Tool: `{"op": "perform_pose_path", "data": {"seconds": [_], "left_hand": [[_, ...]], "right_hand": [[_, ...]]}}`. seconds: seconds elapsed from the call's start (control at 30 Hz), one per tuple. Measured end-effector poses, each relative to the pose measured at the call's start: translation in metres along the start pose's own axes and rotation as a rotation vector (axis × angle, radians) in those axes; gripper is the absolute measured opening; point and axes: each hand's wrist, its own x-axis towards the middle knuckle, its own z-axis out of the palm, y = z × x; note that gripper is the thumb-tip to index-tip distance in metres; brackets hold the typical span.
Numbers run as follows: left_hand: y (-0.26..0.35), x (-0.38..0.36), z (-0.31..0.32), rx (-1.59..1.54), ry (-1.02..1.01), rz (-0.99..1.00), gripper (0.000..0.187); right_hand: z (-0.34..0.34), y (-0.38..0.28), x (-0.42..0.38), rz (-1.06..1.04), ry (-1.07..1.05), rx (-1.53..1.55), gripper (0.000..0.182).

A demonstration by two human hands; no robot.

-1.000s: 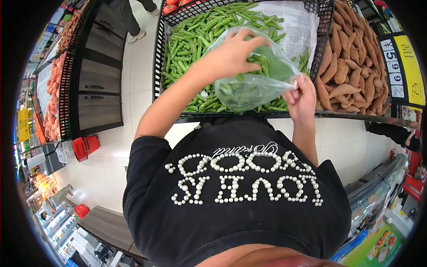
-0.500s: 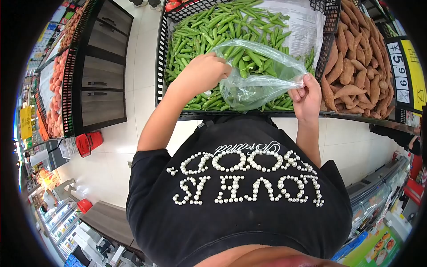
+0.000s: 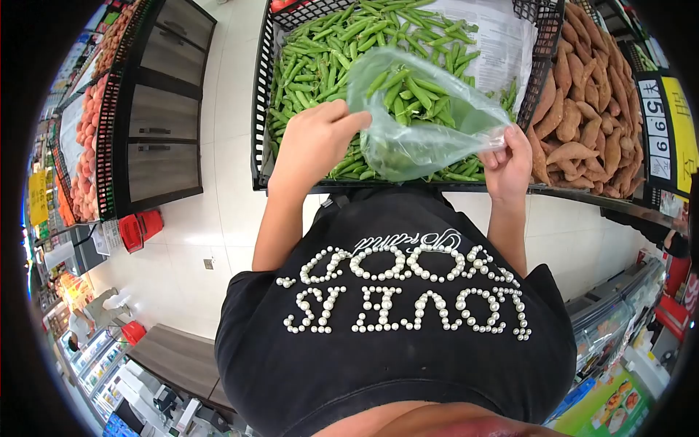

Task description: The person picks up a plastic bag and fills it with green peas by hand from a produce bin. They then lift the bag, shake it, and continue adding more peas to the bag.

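A clear plastic bag with several green pea pods inside is held over a black crate of loose pea pods. At the bag's right corner, my right hand pinches the gathered plastic between thumb and fingers. My left hand is closed at the left edge of the bag's mouth, its fingertips against the plastic; its other fingers are partly hidden. The mouth gapes between the two hands, facing up and away from me.
Sweet potatoes fill the bin to the right, beside a yellow price sign. Newspaper lines the crate's far right part. Dark cabinets stand across the aisle at left, with a red basket on the floor.
My left hand has drawn back left and slightly toward me. The bag's far rim has risen and its mouth is spread wider. My right hand keeps its hold, shifted slightly.
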Motion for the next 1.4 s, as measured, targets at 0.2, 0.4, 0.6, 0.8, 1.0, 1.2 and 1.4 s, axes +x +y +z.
{"op": "perform_pose_path", "data": {"seconds": [0.2,0.4,0.6,0.8,1.0,1.2,1.4], "left_hand": [[0.02,-0.015,-0.035,-0.208,0.356,0.324,0.029],[-0.048,-0.035,0.032,-0.608,0.653,-0.457,0.031],[-0.167,-0.041,0.127,-0.042,0.175,-0.789,0.07],[-0.176,0.005,0.139,-0.038,-0.131,-1.023,0.086],[-0.179,-0.006,0.139,-0.024,-0.159,-0.941,0.088],[-0.12,-0.008,0.128,-0.045,-0.227,-0.88,0.094],[-0.084,-0.023,0.105,-0.028,-0.326,-0.739,0.087]], "right_hand": [[-0.008,0.003,-0.003,-0.043,-0.084,0.033,0.017],[-0.007,0.006,-0.002,-0.084,-0.157,0.073,0.023],[-0.007,0.006,0.001,-0.064,-0.159,0.051,0.023],[-0.008,0.009,0.0,-0.007,-0.123,0.129,0.023],[-0.01,0.016,0.004,0.042,-0.172,0.219,0.023],[-0.011,0.015,0.006,0.048,-0.173,0.209,0.022],[-0.015,0.015,0.006,0.047,-0.157,0.177,0.021]]}}
